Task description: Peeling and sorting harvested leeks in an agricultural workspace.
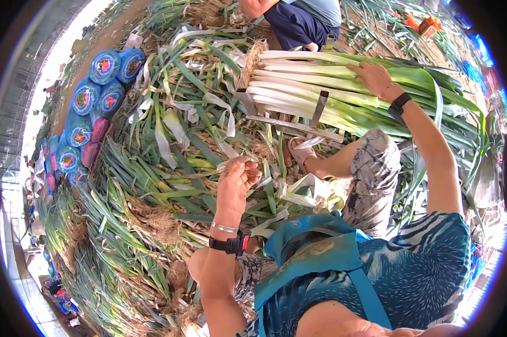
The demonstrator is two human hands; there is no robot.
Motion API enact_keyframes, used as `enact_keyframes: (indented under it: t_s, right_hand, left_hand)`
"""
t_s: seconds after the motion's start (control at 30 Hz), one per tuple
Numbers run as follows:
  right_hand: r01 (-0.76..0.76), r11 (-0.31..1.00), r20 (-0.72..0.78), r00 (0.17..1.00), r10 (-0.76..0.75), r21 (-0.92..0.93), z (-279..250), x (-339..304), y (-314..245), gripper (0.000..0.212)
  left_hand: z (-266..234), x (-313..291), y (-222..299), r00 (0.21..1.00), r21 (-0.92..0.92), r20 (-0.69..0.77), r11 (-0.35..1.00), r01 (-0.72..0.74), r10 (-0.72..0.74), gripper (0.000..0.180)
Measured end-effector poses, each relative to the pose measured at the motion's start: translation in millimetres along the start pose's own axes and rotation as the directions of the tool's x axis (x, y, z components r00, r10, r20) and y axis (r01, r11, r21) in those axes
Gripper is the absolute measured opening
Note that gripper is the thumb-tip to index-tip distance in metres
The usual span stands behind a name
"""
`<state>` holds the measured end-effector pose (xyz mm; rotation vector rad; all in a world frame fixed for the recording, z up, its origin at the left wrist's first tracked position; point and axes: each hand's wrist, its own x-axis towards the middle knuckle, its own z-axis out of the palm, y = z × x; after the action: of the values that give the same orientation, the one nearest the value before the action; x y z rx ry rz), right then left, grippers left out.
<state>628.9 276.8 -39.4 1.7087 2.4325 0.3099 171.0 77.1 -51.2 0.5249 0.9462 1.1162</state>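
A thick bundle of long green onions (309, 84) lies across a low metal rack (298, 128), white shafts and trimmed-looking root ends (253, 62) to the left, green leaves to the right. My right hand (371, 77) rests on top of the bundle where white turns green, fingers stretched out and gripping nothing. Over the loose leaves nearer me, my left hand (240, 174) is raised with its fingers curled in. A pale strip shows beside that hand, but I cannot make out whether the fingers hold anything.
Peeled leaves (175, 123) cover the ground left of the rack. Unpeeled green onions (119, 224) with roots lie heaped at the lower left. Blue-wrapped bundles (84, 98) are stacked at the far left. Another person (304, 22) crouches beyond the rack.
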Motion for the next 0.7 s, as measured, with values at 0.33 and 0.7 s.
enact_keyframes:
  t_s: [0.33, 0.7]
  right_hand:
    - [-0.035, 0.998, -0.224, 0.973, 0.046, 0.049, 9, -1, 8, 0.05]
    - [-0.044, 0.996, -0.082, 0.995, 0.051, 0.078, 21, 30, -8, 0.048]
  left_hand:
    - [15, 18, 1, 0.997, 0.018, -0.036, 0.997, 0.073, -0.073, 0.019]
    - [18, 29, -4, 0.995, 0.022, 0.005, 0.995, 0.095, -0.095, 0.021]
